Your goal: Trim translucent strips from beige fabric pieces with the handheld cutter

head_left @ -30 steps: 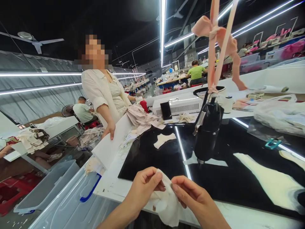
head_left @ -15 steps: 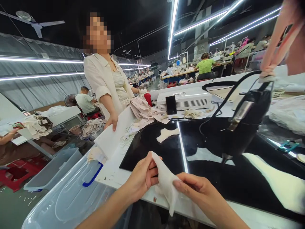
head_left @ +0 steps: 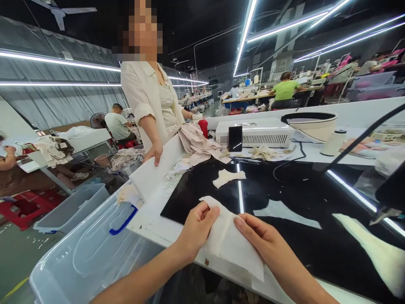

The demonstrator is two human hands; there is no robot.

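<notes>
A white cut fabric piece (head_left: 232, 249) hangs between my hands above the table's front edge, spread out with its lower corner drooping. My left hand (head_left: 201, 226) pinches its upper left part between thumb and fingers. On its right side, my right hand (head_left: 257, 234) grips the edge, thumb on top. Beyond them, a small cream fabric piece (head_left: 228, 178) lies on the glossy black board (head_left: 196, 198). Two other cut pieces rest on the board: a pale one (head_left: 284, 213) in the middle and a large cream one (head_left: 376, 249) at the right.
A person in a light shirt (head_left: 139, 93) stands at the left, a hand on the white side panel (head_left: 158, 173). Behind the board are a phone (head_left: 235, 139), a white vented box (head_left: 268, 133) and piled beige fabric (head_left: 201, 145). A lidded plastic bin (head_left: 91, 253) stands left; a dark tool (head_left: 392, 190) hangs right.
The white fabric piece, folded and narrow before, is now spread wider between my hands. The dark hanging tool has shifted far to the right in view.
</notes>
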